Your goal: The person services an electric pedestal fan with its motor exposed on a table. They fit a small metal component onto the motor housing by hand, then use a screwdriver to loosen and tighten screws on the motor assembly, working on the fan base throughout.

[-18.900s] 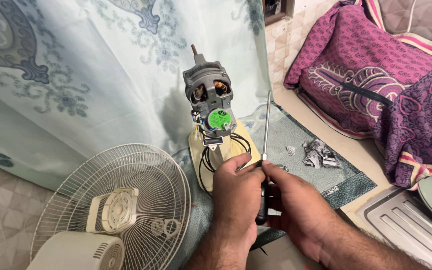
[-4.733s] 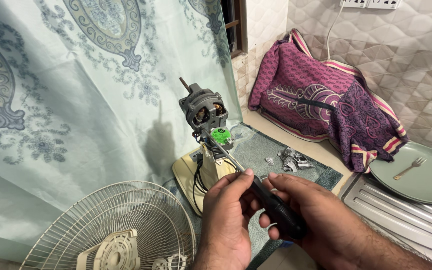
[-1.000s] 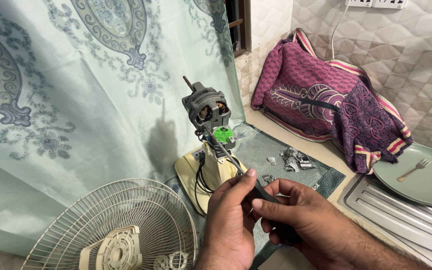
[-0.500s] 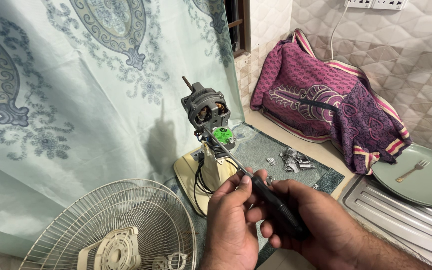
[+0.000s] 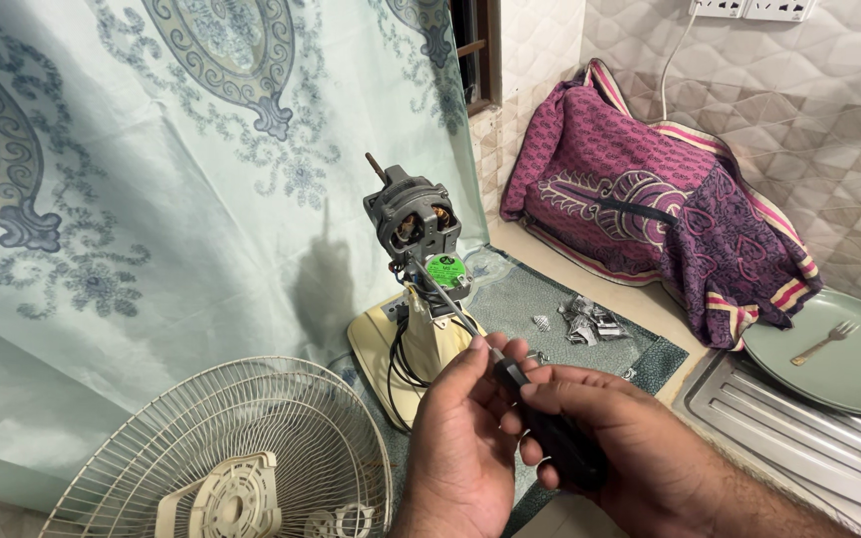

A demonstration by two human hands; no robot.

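Both forearms come in from the lower edge. The right hand is closed around the black handle of a screwdriver, and the left hand pinches the shaft just above the handle. The shaft slants up and left, its tip at the underside of the bare fan motor standing on a cream base. A wire fan guard lies at lower left, small metal parts right of the motor, and a curtain hangs close behind.

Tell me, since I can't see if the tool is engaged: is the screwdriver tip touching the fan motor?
Touching. The head view shows the screwdriver shaft running up from both hands, its tip meeting the underside of the fan motor with no visible gap.
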